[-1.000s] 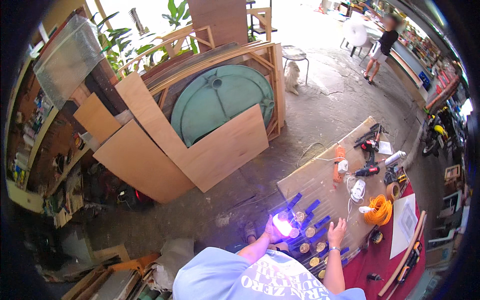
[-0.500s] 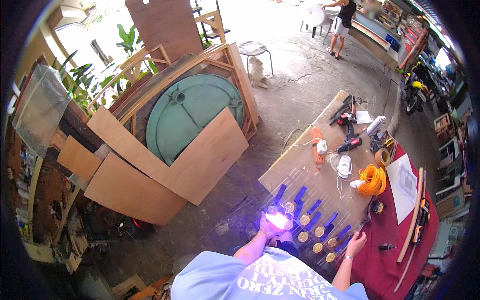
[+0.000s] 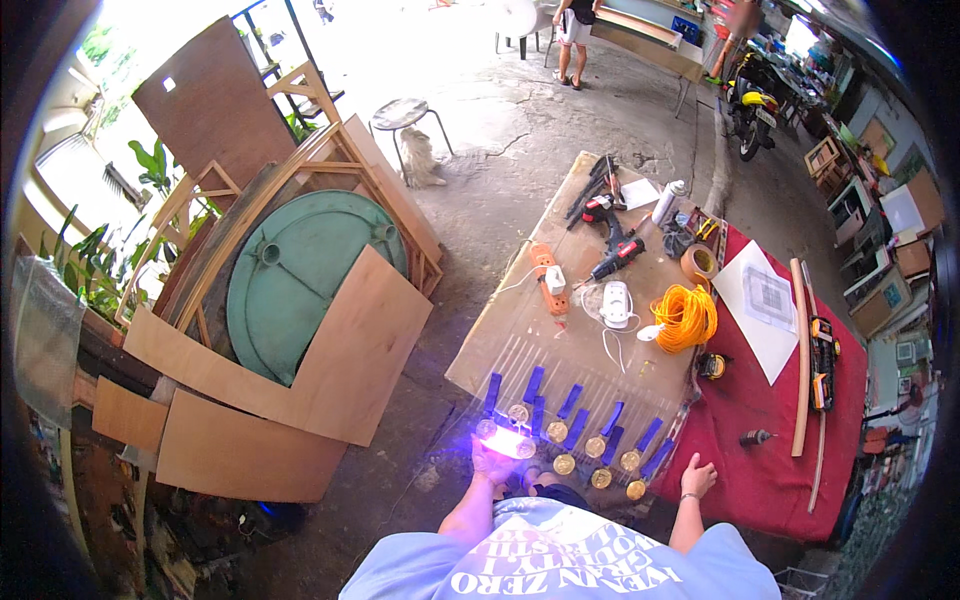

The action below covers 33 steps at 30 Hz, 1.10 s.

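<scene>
My left hand point(image 3: 490, 462) is closed around a lamp point(image 3: 508, 442) that glows white and violet at the table's near left corner. The glare hides the lamp's shape and parts of my fingers. Right beside it, gold medals point(image 3: 564, 464) with blue ribbons point(image 3: 576, 430) lie in staggered rows on a clear, ribbed sheet point(image 3: 520, 358). A couple of them sit against the glow. My right hand point(image 3: 698, 477) is over the near edge of the red cloth point(image 3: 740, 400), just right of the last ribbon, its fingers apart and nothing in them.
Farther up the table lie an orange power strip point(image 3: 550, 280), a drill point(image 3: 618, 258), a white socket block point(image 3: 616, 304), an orange cord coil point(image 3: 684, 318) and a tape roll point(image 3: 699, 263). Wood strips point(image 3: 800, 360) rest at right. Plywood sheets point(image 3: 365, 350) lean at left. A person point(image 3: 574, 40) stands far off.
The view has turned right, so the scene sits farther left. My right hand has drawn slightly away from the end ribbon, over the red cloth. The lamp stays lit in my left hand.
</scene>
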Motion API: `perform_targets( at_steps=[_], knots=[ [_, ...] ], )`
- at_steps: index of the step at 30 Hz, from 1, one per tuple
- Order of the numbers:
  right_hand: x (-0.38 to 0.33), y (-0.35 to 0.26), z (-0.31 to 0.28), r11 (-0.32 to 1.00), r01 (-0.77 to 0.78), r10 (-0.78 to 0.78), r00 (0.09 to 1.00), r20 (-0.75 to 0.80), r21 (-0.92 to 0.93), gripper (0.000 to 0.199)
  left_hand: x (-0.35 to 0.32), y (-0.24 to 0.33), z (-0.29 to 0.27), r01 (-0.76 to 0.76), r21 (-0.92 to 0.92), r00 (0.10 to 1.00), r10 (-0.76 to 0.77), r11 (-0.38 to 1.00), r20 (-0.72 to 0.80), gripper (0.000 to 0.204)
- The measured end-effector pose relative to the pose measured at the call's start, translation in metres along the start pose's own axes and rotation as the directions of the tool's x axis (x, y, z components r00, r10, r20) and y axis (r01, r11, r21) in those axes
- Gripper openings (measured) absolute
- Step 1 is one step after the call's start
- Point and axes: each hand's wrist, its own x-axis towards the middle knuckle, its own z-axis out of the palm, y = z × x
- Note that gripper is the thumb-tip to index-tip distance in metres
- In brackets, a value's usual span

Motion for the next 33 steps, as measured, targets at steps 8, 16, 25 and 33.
perform_targets(
  at_steps=[8,16,25,33],
  knots=[
    [-0.005,-0.019,-0.027,0.989,0.037,-0.008,0.981,0.195,-0.142,0.119,-0.008,0.004,-0.01,0.002,0.012,1.0,-0.002,1.0,-0.023,0.091],
    [0.016,-0.022,-0.014,0.994,-0.105,0.11,0.954,0.279,-0.032,0.133,-0.018,0.007,-0.019,0.008,0.025,0.999,-0.007,1.0,-0.036,0.09],
    [-0.012,-0.057,-0.034,0.996,-0.061,0.077,0.947,0.311,-0.06,0.138,-0.008,0.011,-0.014,0.027,0.024,1.0,-0.027,0.999,0.001,0.09],
    [-0.002,-0.055,-0.029,0.994,-0.104,0.091,0.928,0.361,0.016,0.142,-0.01,0.009,-0.007,0.029,0.034,0.999,-0.03,0.999,0.014,0.09]
  ],
)
